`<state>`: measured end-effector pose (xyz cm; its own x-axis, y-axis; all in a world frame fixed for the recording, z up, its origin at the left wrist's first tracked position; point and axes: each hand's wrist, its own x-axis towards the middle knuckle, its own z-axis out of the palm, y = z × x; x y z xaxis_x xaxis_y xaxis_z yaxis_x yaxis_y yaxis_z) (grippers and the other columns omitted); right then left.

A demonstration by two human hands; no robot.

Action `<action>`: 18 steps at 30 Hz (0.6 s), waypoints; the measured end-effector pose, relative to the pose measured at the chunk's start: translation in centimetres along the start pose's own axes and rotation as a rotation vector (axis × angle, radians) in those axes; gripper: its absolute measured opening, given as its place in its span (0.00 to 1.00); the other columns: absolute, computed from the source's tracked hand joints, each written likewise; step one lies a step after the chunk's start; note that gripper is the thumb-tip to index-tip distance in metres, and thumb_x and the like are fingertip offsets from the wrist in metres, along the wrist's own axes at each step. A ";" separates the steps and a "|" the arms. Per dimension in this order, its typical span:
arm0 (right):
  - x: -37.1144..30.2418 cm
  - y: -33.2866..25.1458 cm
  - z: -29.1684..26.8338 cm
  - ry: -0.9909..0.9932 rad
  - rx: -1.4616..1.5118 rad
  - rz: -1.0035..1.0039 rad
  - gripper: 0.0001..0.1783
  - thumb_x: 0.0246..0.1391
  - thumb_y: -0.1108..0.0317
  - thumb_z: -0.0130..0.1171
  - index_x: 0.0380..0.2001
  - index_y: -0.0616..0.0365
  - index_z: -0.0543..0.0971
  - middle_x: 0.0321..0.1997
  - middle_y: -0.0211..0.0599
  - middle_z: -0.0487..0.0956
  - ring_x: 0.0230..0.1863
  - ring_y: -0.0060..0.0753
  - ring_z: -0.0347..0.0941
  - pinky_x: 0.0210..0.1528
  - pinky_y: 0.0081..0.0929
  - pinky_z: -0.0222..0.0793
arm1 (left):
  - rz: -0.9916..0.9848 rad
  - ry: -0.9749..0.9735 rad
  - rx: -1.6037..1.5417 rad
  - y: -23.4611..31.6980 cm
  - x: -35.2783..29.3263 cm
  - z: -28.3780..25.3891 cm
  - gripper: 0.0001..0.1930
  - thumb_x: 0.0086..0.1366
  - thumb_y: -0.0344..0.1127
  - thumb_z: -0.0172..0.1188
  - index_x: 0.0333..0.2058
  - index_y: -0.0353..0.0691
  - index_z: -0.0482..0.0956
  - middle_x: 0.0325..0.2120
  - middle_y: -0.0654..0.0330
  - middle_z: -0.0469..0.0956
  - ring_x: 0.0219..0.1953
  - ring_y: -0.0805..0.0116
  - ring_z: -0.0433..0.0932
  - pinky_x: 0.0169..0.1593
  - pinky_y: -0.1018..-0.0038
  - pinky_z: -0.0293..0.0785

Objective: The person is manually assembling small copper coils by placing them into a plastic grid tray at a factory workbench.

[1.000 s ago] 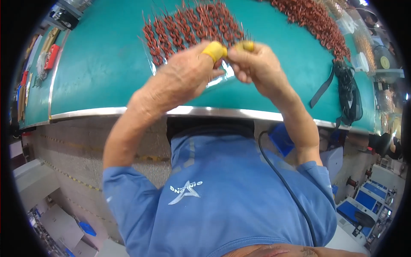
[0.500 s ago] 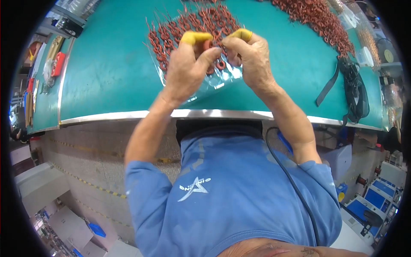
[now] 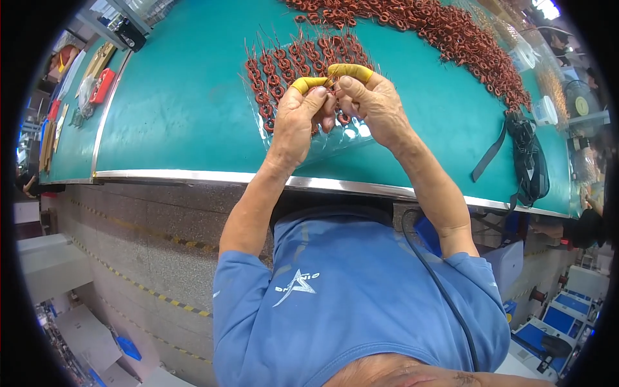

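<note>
My left hand (image 3: 298,122) and my right hand (image 3: 379,111) meet over the rows of coils, each with a yellow finger cover on the index finger. Both are closed in a pinch. Thin wire leads (image 3: 331,81) of a reddish-brown ring coil show between the fingertips; the coil itself is mostly hidden by my fingers. Under and beyond my hands, several rows of wire-wound ring coils (image 3: 261,97) overlap one another, their leads pointing away from me. They lie on a clear plastic sheet (image 3: 322,147) that shines near its front edge.
A large heap of the same coils (image 3: 445,32) curves along the far right of the green table (image 3: 174,116). At right are a black strap bundle (image 3: 530,158) and a white tub (image 3: 545,111). A red tool (image 3: 102,86) lies at left. The metal table edge (image 3: 213,175) runs before me.
My hands have drawn closer together, fingertips now meeting at the wires. The ring that showed in my left fingers is now mostly covered. The view has shifted, showing more of the coil heap.
</note>
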<state>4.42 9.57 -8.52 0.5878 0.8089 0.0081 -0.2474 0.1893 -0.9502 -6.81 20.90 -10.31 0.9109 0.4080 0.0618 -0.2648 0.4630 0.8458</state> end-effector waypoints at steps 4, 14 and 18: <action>0.0 -0.1 0.3 0.074 -0.266 -0.119 0.12 0.57 0.64 0.60 0.37 0.62 0.78 0.23 0.24 0.75 0.21 0.12 0.66 0.20 0.10 0.56 | -0.023 0.030 -0.076 -0.3 0.1 0.3 0.08 0.69 0.34 0.49 0.41 0.36 0.70 0.22 0.63 0.69 0.19 0.75 0.67 0.22 0.80 0.63; 1.1 -2.3 -0.2 -0.073 -0.511 -0.198 0.12 0.58 0.63 0.59 0.38 0.62 0.78 0.25 0.30 0.79 0.23 0.15 0.73 0.25 0.11 0.69 | 0.270 0.016 0.695 1.1 0.8 -0.4 0.16 0.69 0.38 0.50 0.46 0.30 0.70 0.22 0.63 0.76 0.23 0.74 0.74 0.29 0.78 0.70; 0.8 -7.2 -4.1 -0.063 -0.869 0.039 0.14 0.57 0.62 0.59 0.44 0.55 0.76 0.35 0.34 0.76 0.31 0.27 0.73 0.35 0.26 0.70 | 0.392 0.109 0.779 2.4 -2.9 -1.1 0.17 0.66 0.35 0.55 0.50 0.30 0.69 0.32 0.56 0.78 0.32 0.68 0.78 0.39 0.73 0.73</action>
<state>9.84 6.52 -2.91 0.5413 0.8400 -0.0370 0.4236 -0.3105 -0.8509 -10.47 21.67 -9.06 0.7535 0.5165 0.4068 -0.2247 -0.3792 0.8976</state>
